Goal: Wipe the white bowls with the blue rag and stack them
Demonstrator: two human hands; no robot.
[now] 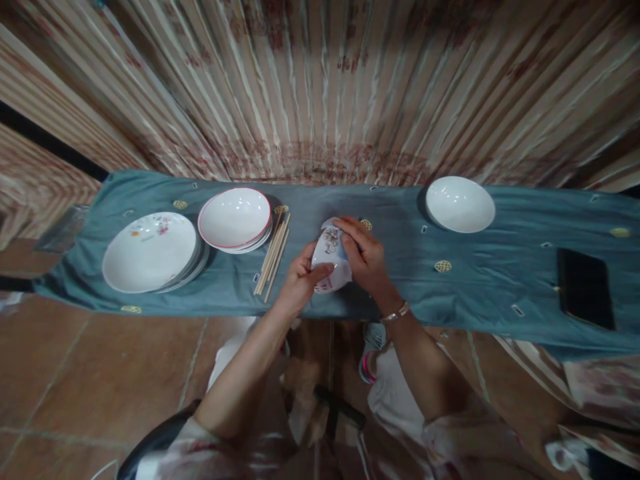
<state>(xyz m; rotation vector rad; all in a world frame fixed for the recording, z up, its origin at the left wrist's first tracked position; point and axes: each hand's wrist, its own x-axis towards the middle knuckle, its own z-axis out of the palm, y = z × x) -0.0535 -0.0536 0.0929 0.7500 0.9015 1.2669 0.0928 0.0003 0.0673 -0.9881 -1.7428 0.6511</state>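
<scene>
The left hand (303, 275) grasped a glossy white bowl with a dark floral print (326, 252), its thumb pressed against the side, while the right hand (367, 257) gripped the bowl's far right part. The tilted bowl was at the middle of a long table covered in teal patterned cloth (400, 280), between a loose bundle of slender pale wooden chopsticks (273, 257) and a round, plain white upright bowl (461, 205).
</scene>
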